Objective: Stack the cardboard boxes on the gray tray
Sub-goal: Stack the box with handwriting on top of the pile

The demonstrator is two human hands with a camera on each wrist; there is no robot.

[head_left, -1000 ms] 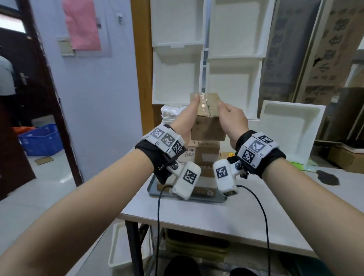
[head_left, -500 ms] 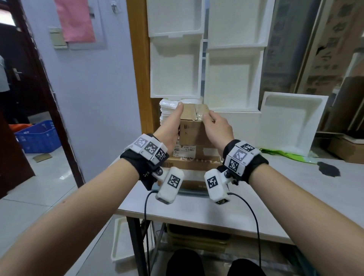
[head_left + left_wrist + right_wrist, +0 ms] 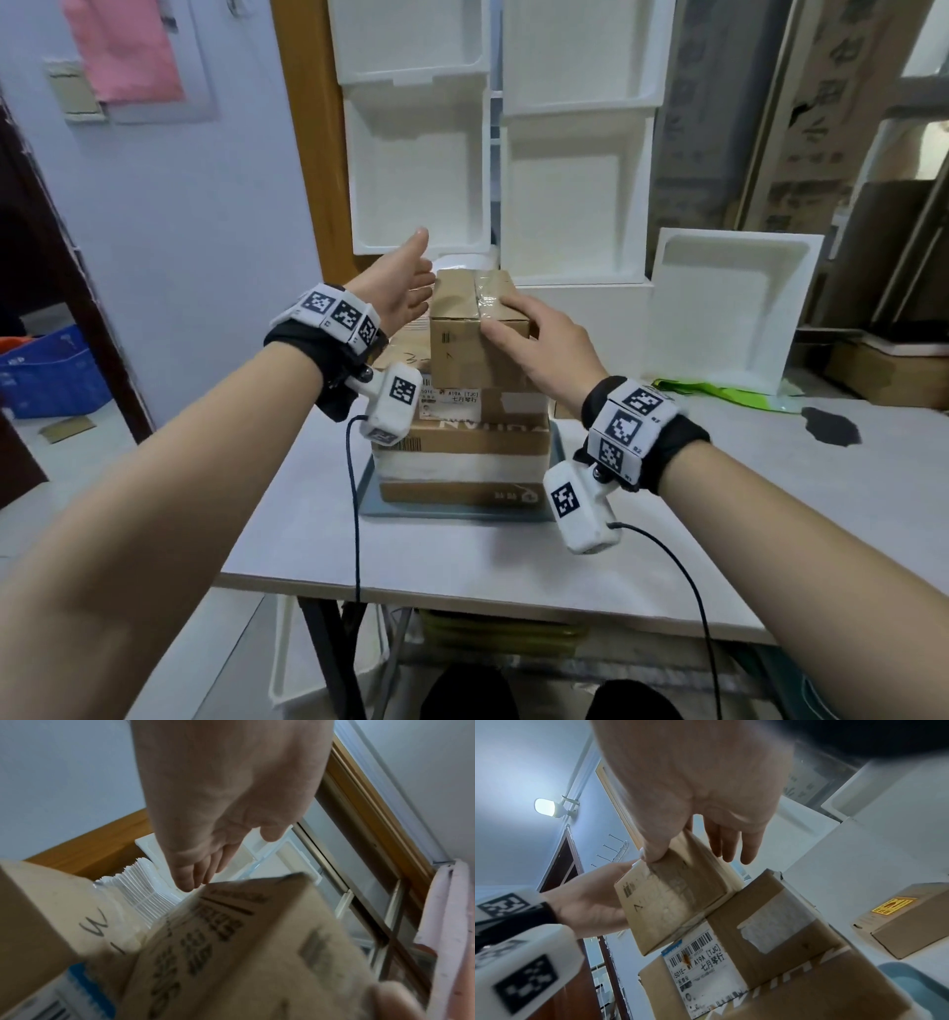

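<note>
So the left hand (image 3: 405,290) is at about 10 o'clock from the stack, fingers straight and spread, palm facing the small brown cardboard box with the clear tape seam (image 3: 480,329) but just off its left side, not gripping anything. That small box is the top of the pile: it sits on a brown cardboard box with a white shipping label (image 3: 482,403), which sits on a bigger flat brown cardboard box with a white band (image 3: 462,462), all on the gray tray (image 3: 369,501) on the white surface (image 3: 513,560).

At 3 o'clock of the top box, the right hand (image 3: 539,342) has its thumb on the near face and the fingers lying over the top right edge, flat rather than pinching.

Looks to me like the placing step is basically wrapping up. Next move, I'd guess: check the box sits square, let go gently so the tower doesn't wobble, then go for the small brown cardboard box with a yellow sticker (image 3: 900,920) at 3 o'clock.
</note>
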